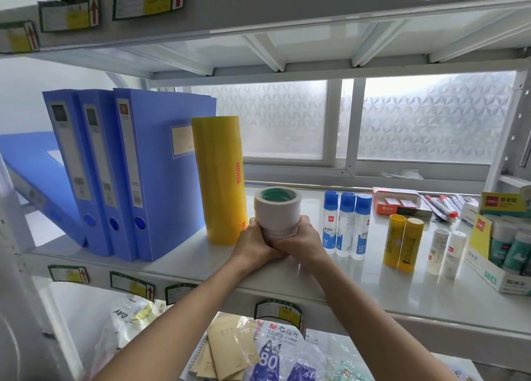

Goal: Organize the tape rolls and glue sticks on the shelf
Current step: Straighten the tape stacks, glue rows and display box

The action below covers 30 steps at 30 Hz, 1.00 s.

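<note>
Three blue binders (129,173) stand toward the nine o'clock end of the shelf (373,288), with a tall yellow tape stack (219,179) just beside them. At that stack's four o'clock, the left hand (253,241) and right hand (304,241) wrap curled fingers round the lower part of a pile of white tape rolls (277,211), one from each side, wrists meeting at six o'clock. Toward three o'clock stand three glue bottles (346,225), two yellow glue sticks (403,244), two white glue sticks (445,251) and a display box (488,277).
</note>
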Motion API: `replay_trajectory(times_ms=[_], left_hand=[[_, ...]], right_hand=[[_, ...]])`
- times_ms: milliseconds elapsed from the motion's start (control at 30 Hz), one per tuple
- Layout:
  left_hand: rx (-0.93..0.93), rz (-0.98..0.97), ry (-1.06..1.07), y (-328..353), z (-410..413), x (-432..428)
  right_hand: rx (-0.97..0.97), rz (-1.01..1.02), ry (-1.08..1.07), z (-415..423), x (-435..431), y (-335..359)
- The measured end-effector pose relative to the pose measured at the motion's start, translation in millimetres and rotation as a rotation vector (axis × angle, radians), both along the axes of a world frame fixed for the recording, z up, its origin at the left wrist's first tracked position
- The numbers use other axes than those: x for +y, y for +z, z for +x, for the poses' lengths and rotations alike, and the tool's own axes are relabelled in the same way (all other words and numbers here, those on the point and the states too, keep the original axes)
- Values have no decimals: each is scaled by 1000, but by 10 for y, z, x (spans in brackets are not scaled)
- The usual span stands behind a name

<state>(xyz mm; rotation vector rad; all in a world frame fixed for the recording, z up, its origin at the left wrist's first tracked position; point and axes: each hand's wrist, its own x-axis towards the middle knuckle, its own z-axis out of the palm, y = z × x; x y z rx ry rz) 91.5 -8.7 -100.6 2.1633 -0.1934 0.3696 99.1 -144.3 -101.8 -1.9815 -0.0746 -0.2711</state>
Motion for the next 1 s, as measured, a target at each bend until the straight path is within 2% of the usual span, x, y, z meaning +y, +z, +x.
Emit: replay_trajectory(times_ms=[400,633,1000], left_hand=[[3,21,7,-6,8,8],[20,-105,20,57,-41,-33],[19,-124,-43,28,1,-40]], right_hand=[[-4,-69,-62,-67,-34,14],[-37,110,-15,-93,5,51],[-32,176,55,-86,3,49]])
